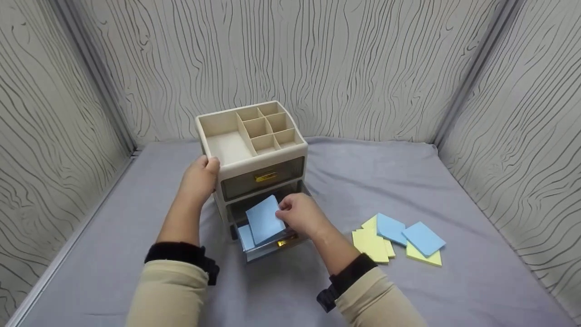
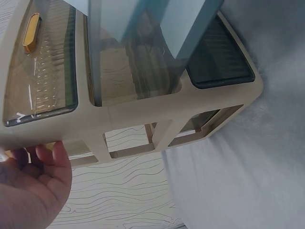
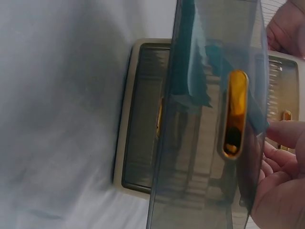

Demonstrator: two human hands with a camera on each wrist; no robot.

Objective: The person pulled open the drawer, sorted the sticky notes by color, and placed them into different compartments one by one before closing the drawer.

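A cream desktop drawer organizer point(image 1: 258, 159) stands on the cloth, its middle drawer point(image 3: 205, 152) of smoky clear plastic pulled out. My left hand point(image 1: 198, 177) grips the organizer's upper left side; in the left wrist view the left hand point(image 2: 35, 181) has its fingers curled at the side frame. Over the open drawer, my right hand point(image 1: 302, 213) pinches the right edge of a blue sticky note pad point(image 1: 265, 219), which is tilted. Another blue pad point(image 1: 246, 237) lies inside the drawer at its left, partly covered by the pinched one.
Right of the organizer, several yellow pads point(image 1: 370, 245) and two blue pads point(image 1: 424, 238) lie loosely overlapped on the grey cloth point(image 1: 476, 281). The organizer's top has divided compartments point(image 1: 256, 128). Wood-patterned panels point(image 1: 290, 59) enclose the back and sides.
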